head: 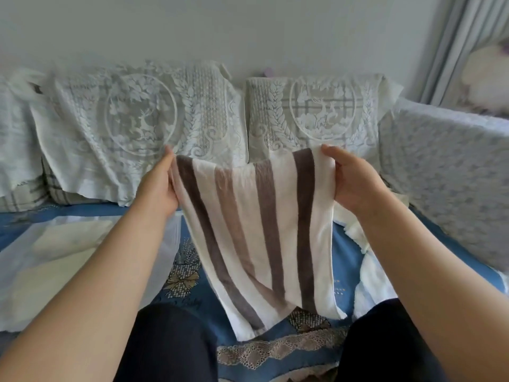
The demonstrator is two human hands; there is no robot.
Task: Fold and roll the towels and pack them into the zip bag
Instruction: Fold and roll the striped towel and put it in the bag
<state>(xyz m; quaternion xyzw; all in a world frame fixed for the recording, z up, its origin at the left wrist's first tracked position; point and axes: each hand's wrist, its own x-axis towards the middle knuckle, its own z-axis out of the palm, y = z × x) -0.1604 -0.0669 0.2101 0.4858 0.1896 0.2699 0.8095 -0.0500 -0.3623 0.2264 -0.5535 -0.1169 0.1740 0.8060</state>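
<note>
Both grips pinch the striped towel [256,230] by its top corners: left hand [159,186] on the left edge, right hand [355,180] on the right, fingers curled over the cloth; it hangs between them above the lap, long axis running down toward the person, stripes along it, bottom edge skewed; beneath lies a blue patterned bed [192,260]; a clear zip bag [68,257] rests at left, white towels [366,279] at right; lace-covered pillows [143,128] line the pale wall [220,28].
</note>
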